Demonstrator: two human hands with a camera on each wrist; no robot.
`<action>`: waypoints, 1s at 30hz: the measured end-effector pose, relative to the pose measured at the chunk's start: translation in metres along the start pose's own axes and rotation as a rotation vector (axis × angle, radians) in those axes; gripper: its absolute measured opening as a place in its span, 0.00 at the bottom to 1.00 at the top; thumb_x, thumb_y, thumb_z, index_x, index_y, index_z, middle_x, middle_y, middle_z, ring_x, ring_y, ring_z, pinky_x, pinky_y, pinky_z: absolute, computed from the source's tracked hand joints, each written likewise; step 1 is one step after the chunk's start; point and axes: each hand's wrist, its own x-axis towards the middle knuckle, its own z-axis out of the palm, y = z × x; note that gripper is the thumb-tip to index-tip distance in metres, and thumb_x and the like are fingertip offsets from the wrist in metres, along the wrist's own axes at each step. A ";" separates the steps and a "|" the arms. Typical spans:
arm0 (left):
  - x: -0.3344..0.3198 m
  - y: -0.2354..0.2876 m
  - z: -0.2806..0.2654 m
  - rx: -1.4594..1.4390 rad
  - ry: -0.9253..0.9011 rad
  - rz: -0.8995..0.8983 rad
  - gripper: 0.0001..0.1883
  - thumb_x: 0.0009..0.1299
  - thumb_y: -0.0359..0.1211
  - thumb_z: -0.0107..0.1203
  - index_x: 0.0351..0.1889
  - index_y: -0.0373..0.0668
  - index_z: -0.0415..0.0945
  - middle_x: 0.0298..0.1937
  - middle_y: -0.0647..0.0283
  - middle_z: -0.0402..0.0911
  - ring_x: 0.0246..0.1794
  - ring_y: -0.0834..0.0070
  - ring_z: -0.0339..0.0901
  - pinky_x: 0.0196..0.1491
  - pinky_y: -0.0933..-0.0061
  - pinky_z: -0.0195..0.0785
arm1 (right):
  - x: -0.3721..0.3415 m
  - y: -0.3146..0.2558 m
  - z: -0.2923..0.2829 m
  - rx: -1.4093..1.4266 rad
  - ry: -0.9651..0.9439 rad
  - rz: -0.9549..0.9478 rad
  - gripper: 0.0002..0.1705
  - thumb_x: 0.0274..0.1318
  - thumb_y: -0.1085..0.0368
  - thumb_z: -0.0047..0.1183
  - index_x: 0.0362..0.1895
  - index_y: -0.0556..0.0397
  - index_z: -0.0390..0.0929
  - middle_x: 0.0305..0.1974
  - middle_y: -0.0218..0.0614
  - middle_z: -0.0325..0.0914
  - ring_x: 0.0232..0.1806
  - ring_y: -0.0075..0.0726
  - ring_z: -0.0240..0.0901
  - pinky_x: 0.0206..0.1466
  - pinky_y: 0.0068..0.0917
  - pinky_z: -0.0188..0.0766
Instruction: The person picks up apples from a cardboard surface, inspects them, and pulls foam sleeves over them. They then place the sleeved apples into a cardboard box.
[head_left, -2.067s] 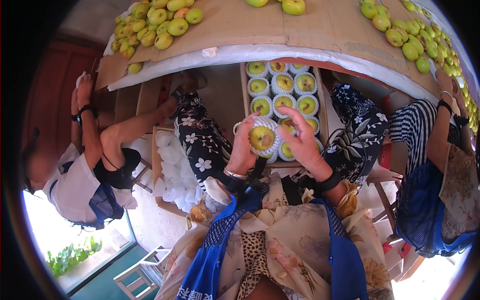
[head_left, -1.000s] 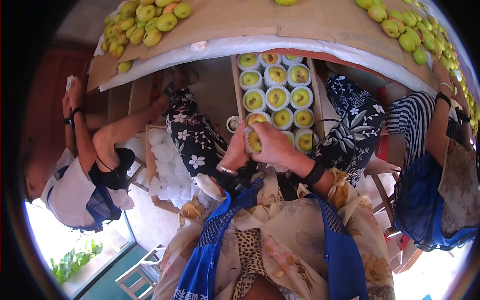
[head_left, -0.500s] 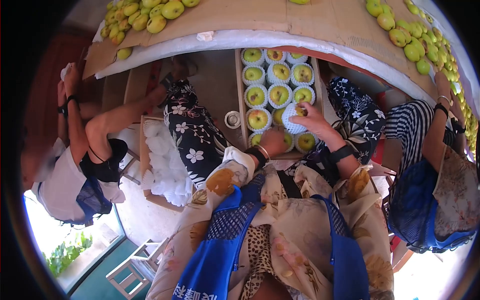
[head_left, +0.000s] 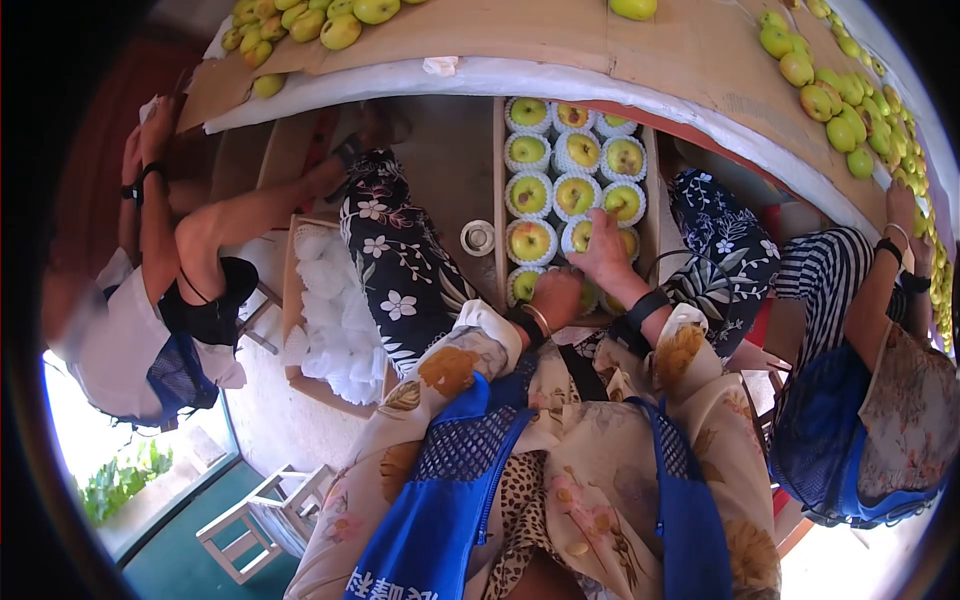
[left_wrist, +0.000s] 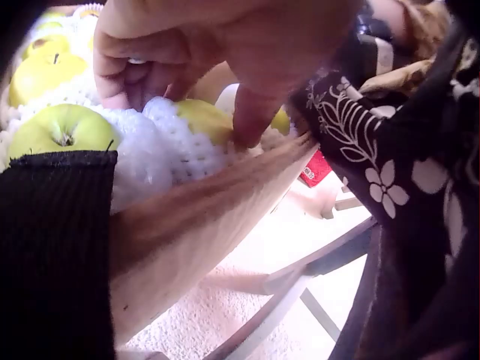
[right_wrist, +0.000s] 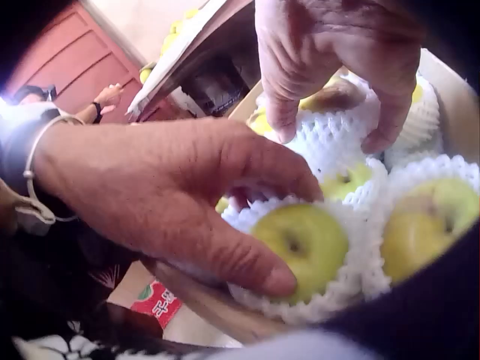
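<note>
A long box holds rows of yellow-green apples in white foam nets. At its near end my left hand holds a netted apple, its thumb lying on the fruit and its fingers on the far side. Just beyond, my right hand grips another netted apple from above. In the right wrist view, the right hand's thumb and fingers straddle that apple's foam net. The left wrist view shows the left hand reaching over the wooden box edge.
A carton of white foam nets stands left of my legs. A round metal object lies beside the box. Loose apples rest on the cardboard-covered table ahead. One person sits at each side, and a white stool stands lower left.
Both hands were together on one apple. They parted; the left went to the box's near end. The right held a netted apple raised and tilted, then lowered it leftward among the others.
</note>
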 end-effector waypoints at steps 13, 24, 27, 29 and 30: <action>-0.004 0.001 0.006 0.024 0.062 0.027 0.18 0.49 0.38 0.59 0.32 0.34 0.74 0.31 0.50 0.75 0.33 0.58 0.75 0.36 0.62 0.68 | 0.004 0.008 0.013 -0.003 -0.239 0.134 0.42 0.25 0.58 0.69 0.48 0.56 0.60 0.41 0.52 0.68 0.46 0.59 0.66 0.49 0.42 0.65; -0.005 0.007 0.004 0.061 0.077 0.035 0.18 0.48 0.35 0.61 0.32 0.33 0.73 0.35 0.47 0.73 0.31 0.57 0.75 0.35 0.62 0.69 | -0.001 0.013 0.024 0.176 -0.055 0.025 0.42 0.27 0.61 0.67 0.51 0.55 0.60 0.46 0.54 0.65 0.49 0.58 0.63 0.51 0.40 0.64; -0.004 0.007 0.004 -0.030 0.051 0.025 0.19 0.48 0.34 0.61 0.35 0.34 0.72 0.38 0.46 0.72 0.32 0.56 0.75 0.35 0.62 0.69 | 0.002 0.033 0.026 0.336 -0.100 0.022 0.39 0.28 0.62 0.66 0.50 0.55 0.62 0.46 0.53 0.67 0.50 0.56 0.65 0.52 0.38 0.64; -0.006 0.009 -0.001 -0.083 0.035 0.026 0.19 0.48 0.33 0.61 0.37 0.34 0.72 0.39 0.46 0.71 0.32 0.56 0.75 0.36 0.61 0.69 | 0.001 0.029 0.023 0.338 -0.105 0.030 0.38 0.29 0.61 0.65 0.49 0.55 0.63 0.46 0.51 0.68 0.49 0.54 0.66 0.52 0.38 0.64; -0.008 0.010 -0.003 -0.048 0.051 0.032 0.19 0.48 0.34 0.60 0.37 0.35 0.72 0.39 0.47 0.71 0.32 0.56 0.75 0.37 0.61 0.68 | 0.001 0.027 0.021 0.339 -0.110 0.035 0.37 0.29 0.61 0.65 0.49 0.55 0.64 0.45 0.50 0.69 0.49 0.53 0.66 0.52 0.37 0.64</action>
